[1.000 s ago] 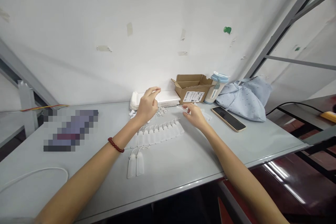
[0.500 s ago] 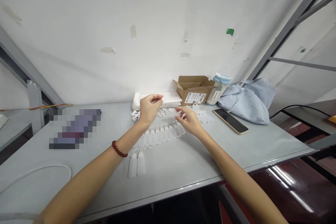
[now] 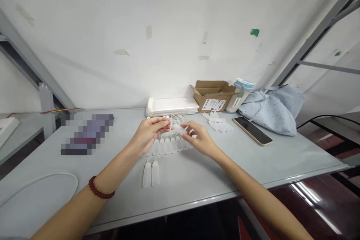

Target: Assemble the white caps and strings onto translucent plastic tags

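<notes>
My left hand (image 3: 152, 131) is closed in a pinch on a thin white cord (image 3: 170, 123) above the middle of the table. Facing it from the right, my right hand (image 3: 199, 137) has its fingers bent and apart, and I see nothing held in them. Below both hands lies a row of translucent white tags (image 3: 168, 145) with cord loops at their tops. Two similar tags (image 3: 151, 174) lie side by side nearer the front edge. Behind the fingers is a small heap of white cords (image 3: 178, 119), partly hidden.
A stack of white flat packets (image 3: 174, 105) lies by the wall, beside an open cardboard box (image 3: 215, 99). More loose tags (image 3: 218, 122) lie in front of the box. Rightward are a tumbler (image 3: 239, 95), a phone (image 3: 252, 130) and a light-blue cloth bag (image 3: 271, 114).
My left hand has come down and toward me with the cord. My right hand has shifted slightly lower, its fingers still apart. The whole view has turned a little left.
</notes>
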Demonstrator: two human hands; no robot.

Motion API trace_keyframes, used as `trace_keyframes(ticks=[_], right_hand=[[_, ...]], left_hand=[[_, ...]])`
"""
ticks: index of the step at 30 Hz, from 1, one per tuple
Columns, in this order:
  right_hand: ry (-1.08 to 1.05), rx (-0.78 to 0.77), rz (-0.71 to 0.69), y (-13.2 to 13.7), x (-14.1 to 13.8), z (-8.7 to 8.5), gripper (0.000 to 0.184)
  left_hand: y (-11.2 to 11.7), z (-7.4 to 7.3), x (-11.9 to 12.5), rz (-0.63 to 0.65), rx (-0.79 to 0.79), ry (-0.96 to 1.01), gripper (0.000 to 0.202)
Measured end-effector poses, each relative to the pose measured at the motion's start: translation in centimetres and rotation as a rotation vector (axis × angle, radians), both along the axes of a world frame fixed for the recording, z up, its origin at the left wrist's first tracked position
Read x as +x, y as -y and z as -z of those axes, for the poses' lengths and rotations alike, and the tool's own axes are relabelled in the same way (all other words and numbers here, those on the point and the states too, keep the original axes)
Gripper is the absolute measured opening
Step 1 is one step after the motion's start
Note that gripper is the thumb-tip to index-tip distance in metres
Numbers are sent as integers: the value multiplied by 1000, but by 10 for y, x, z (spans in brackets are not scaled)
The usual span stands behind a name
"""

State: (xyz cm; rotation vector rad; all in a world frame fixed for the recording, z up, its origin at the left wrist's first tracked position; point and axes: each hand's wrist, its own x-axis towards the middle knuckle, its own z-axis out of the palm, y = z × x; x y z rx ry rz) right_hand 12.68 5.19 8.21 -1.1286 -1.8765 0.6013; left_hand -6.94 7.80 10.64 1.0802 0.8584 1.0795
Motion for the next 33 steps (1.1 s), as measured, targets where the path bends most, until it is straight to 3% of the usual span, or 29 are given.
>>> trace_keyframes(ticks=[5, 14, 23, 33], right_hand=[[31, 77, -15, 9, -12, 4, 17], [18, 153, -53, 11, -8, 2, 17], [60, 268, -35, 10, -7, 4, 16], [139, 374, -24, 9, -6, 5, 14]], left_hand=[[7, 6, -7, 36, -1, -15, 17], [16, 5, -6, -9, 96, -137, 22], [20, 4, -4, 73, 138, -183, 20], [19, 4, -6, 42, 172, -305, 22]])
